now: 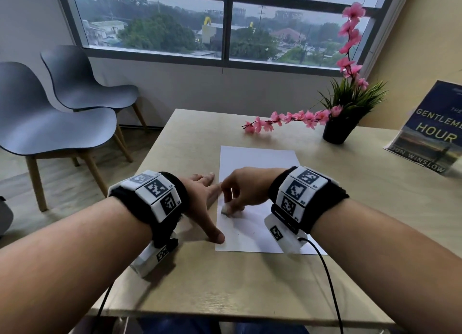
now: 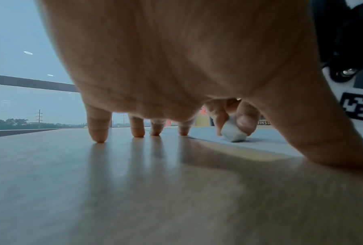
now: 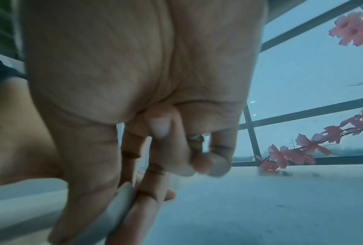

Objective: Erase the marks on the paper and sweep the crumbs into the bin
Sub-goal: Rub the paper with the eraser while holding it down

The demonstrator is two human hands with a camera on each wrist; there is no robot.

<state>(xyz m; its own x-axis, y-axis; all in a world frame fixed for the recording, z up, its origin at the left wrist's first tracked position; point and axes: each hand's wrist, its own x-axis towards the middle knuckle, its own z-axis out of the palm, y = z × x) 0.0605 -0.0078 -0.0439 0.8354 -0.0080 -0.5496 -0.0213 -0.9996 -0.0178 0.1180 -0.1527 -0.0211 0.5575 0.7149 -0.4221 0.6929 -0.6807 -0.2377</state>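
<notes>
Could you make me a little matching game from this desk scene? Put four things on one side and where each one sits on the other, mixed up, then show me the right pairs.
Things:
1. eraser
2. left hand
3. book
4. black flower pot

Places:
A. propped up at the far right of the table
B. pinched in the right hand, its lower end on the paper
C. spread along the paper's left edge, fingertips down
D. beyond the paper's far right corner, a pink branch leaning out leftward

Pairs: 1-B, 2-C, 3-A, 4-D
</notes>
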